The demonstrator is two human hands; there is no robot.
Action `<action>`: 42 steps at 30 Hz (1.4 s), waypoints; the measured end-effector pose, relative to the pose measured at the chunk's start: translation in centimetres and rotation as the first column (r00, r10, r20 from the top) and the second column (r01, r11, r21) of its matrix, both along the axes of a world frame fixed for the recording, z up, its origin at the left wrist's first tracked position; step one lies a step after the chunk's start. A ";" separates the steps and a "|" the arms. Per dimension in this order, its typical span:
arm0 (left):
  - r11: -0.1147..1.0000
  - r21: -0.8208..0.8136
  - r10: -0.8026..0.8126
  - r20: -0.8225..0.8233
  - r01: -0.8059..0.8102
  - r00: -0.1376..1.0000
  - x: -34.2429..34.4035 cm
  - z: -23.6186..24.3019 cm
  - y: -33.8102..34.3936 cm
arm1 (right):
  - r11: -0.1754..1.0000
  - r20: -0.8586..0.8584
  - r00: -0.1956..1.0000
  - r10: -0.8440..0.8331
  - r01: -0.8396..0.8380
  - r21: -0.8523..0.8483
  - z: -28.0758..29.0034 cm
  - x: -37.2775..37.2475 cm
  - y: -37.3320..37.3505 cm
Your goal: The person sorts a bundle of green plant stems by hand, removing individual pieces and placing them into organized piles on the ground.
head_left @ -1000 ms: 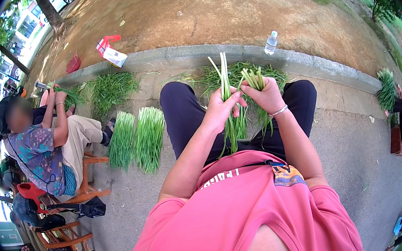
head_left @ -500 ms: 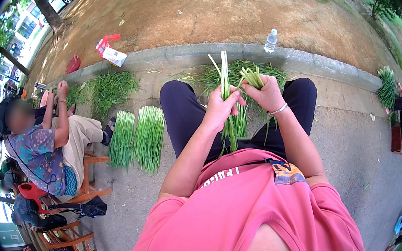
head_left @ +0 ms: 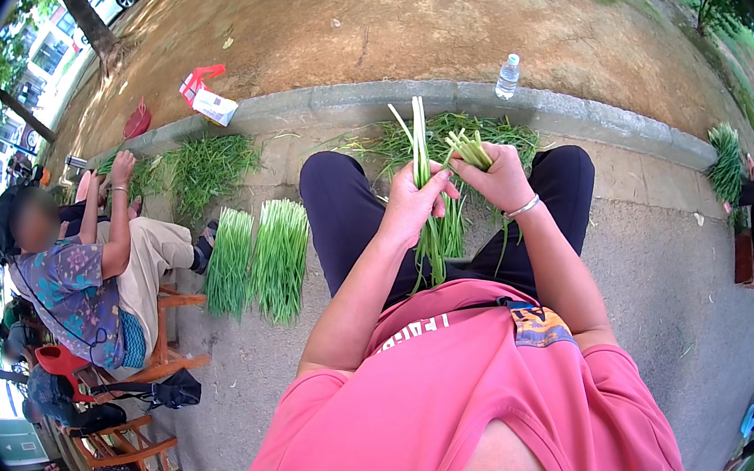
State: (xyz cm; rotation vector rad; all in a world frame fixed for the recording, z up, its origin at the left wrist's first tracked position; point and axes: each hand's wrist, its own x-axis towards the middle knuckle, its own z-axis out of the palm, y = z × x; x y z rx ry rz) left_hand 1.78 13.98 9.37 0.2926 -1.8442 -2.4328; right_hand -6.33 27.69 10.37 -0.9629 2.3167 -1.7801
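My left hand is closed around a few long garlic chives. Their pale white stems point up past my fingers, and green leaves hang down below toward my lap. Close beside it on the right, my right hand grips a thicker bunch of chives, stem ends tilted up and to the left. The two hands nearly meet, thumbs facing each other. Under and beyond them, between my knees, lies a loose heap of chives on the ground. Part of the heap is hidden by my hands.
Two neat bundles of chives lie left of my knee. A concrete curb runs across ahead, with a water bottle and a white-and-red bag on it. At left a co-worker sits on a wooden chair, near another chive pile.
The stem ends of the right-hand bunch have shifted slightly left. The left-hand chives lean a little further left. The co-worker's raised hand has moved slightly.
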 end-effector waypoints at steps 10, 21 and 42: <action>1.000 -0.020 0.011 -0.008 -0.011 1.000 0.1 -0.3 0.1 | 0.999 -0.027 0.999 -0.038 0.037 -0.023 -0.1 0.3 -0.2; 0.999 -0.021 0.029 -0.012 -0.029 1.000 0.2 -0.2 0.2 | 0.989 0.077 0.988 -0.134 0.138 -0.051 -0.6 0.0 0.2; 0.992 0.080 -0.100 -0.009 0.101 0.995 0.3 0.1 -0.1 | 0.938 0.564 0.809 0.162 0.051 -0.343 -0.9 0.0 0.1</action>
